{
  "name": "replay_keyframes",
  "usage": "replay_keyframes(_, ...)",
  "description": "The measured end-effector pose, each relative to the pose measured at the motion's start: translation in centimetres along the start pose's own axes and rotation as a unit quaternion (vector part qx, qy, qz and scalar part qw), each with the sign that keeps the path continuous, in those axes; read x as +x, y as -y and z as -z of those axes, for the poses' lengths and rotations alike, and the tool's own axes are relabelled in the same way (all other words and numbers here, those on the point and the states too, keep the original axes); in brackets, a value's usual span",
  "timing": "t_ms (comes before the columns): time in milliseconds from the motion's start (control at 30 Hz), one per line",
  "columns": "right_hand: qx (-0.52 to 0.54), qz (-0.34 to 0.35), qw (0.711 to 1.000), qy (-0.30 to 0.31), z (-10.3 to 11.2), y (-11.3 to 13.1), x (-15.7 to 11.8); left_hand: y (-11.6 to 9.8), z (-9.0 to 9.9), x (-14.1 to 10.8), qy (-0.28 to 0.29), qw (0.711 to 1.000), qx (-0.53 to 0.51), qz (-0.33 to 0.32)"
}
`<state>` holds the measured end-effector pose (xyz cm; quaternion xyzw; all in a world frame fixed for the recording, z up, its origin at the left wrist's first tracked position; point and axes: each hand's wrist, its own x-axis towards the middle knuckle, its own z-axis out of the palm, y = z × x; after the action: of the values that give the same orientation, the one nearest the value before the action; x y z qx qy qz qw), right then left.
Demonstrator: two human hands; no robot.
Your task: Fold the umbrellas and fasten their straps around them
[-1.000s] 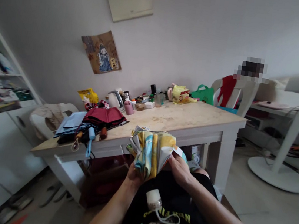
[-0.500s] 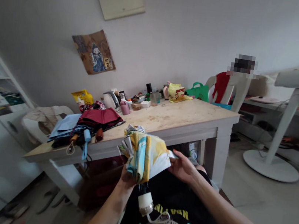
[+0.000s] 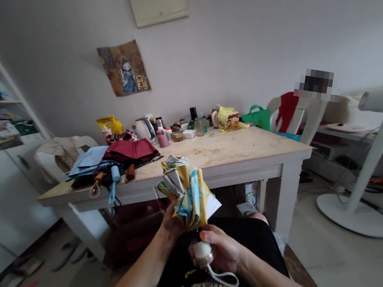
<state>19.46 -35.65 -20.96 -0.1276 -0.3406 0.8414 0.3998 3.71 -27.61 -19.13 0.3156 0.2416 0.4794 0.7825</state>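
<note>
A folding umbrella [image 3: 192, 199] with a yellow, blue and white canopy is collapsed over my lap, its cloth gathered in loose folds. My left hand [image 3: 173, 221] is wrapped around the canopy from the left and below; part of its fingers is hidden by the cloth. My right hand [image 3: 222, 248] closes around the umbrella's white handle [image 3: 202, 251] just under the canopy. From the handle's end a white wrist strap [image 3: 223, 279] hangs in a loop.
On the table [image 3: 249, 145], a dark red umbrella [image 3: 131, 150] and a light blue umbrella [image 3: 90, 159] lie at the left corner. Behind them stand a kettle [image 3: 145, 129] and a pink cup [image 3: 162, 138]. A white fan [image 3: 356, 206] is on the right, near a person at a chair.
My right hand has left the canopy's right edge and moved down onto the handle. The canopy is gathered more tightly, while my left hand stays on it.
</note>
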Motion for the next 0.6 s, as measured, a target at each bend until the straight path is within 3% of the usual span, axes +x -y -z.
replay_keyframes(200,-0.049,0.018,0.998,-0.038,-1.4,0.0,-0.3,-0.9,-2.2,-1.0,0.014,0.999,0.029,0.013)
replay_keyframes(400,-0.137,0.008,0.968,-0.208,-1.9,0.4,-0.2,-2.0,-5.3,-1.5,-0.036,0.995,0.070,-0.056)
replay_keyframes(600,-0.239,0.003,0.943,-0.229,-0.5,-0.2,0.7,-0.9,-7.2,-1.7,-0.071,0.980,0.141,-0.118)
